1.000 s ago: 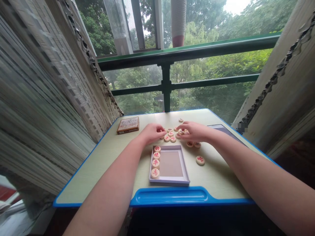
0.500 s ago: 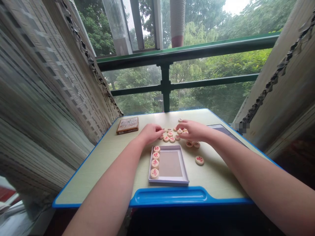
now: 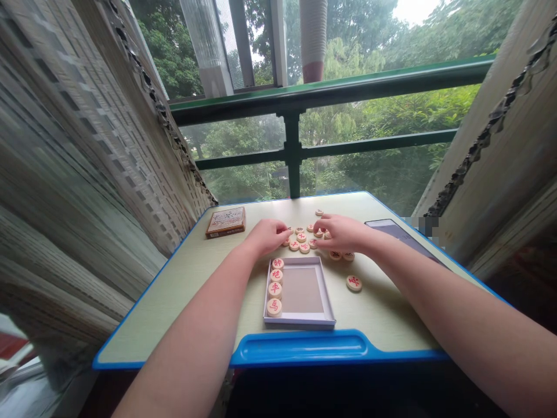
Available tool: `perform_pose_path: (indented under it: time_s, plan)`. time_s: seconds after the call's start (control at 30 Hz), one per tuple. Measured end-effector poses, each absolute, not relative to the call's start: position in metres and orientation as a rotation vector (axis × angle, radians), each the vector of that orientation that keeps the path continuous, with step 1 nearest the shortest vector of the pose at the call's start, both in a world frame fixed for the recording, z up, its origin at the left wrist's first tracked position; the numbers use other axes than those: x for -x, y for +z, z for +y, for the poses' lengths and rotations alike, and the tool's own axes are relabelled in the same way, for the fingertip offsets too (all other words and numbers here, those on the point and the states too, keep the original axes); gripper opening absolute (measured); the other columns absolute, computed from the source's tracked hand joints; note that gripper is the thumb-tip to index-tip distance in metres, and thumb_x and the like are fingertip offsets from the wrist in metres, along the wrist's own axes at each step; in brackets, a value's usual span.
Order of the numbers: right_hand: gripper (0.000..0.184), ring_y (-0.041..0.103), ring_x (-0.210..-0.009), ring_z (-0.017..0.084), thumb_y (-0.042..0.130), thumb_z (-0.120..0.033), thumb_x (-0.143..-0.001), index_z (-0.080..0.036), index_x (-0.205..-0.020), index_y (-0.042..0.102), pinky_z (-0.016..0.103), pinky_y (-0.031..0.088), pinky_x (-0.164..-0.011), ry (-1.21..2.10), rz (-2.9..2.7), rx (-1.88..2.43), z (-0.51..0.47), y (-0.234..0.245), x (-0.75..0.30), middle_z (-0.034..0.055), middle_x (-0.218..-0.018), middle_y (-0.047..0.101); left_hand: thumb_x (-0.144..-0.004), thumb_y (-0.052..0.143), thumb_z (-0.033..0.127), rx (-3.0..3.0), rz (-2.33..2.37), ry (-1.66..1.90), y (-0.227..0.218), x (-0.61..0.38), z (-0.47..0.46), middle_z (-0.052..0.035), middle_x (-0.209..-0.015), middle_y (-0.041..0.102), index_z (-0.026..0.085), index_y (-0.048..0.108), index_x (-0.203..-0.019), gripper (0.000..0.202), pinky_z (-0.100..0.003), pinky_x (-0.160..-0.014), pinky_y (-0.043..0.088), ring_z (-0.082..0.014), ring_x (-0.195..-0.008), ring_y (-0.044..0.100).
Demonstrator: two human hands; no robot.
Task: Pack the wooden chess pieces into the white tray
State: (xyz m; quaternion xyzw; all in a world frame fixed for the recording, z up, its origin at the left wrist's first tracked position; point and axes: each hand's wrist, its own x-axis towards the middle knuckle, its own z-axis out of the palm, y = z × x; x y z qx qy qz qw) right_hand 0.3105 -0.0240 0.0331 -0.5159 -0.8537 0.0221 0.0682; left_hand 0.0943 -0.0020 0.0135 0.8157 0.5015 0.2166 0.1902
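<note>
- Left hand (image 3: 266, 235): thumb and fingers drawn near each other at the left edge of the loose discs (image 3: 301, 237); whether one is pinched cannot be told.
- Right hand (image 3: 346, 232): fingers bent and lowered over the right side of the same group; whether any is gripped cannot be told.
- Loose discs: lying flat between and under the hands, marked with characters, some red.
- Two dark-marked discs (image 3: 335, 255): side by side, just below the right hand.
- Shallow tray (image 3: 303, 296): nearer the person, four red-marked discs (image 3: 274, 290) lined along its left wall.
- Single red-marked disc (image 3: 354, 283): on the table (image 3: 187, 290), right of the tray.
- Far disc (image 3: 319, 212): beyond the group.
- Small box (image 3: 225, 222): far left of the table.
- Tablet (image 3: 395, 233): right side, partly behind the right forearm.
</note>
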Motion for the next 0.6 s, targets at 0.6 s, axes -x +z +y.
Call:
perform_pose_path:
  time_s: [0.6]
  plan:
    - [0.03, 0.055, -0.086, 0.022, 0.056, -0.045, -0.074, -0.021, -0.088, 0.068, 0.03, 0.043, -0.073, 0.083, -2.595, 1.46, -0.0217, 0.0269, -0.3104, 0.0086, -0.095, 0.058, -0.076, 0.048, 0.039, -2.317, 1.43, 0.583, 0.0149, -0.0956, -0.0025, -0.0042, -0.07, 0.067, 0.014, 0.069, -0.079, 0.033, -0.024, -0.058, 0.036, -0.014, -0.063, 0.053]
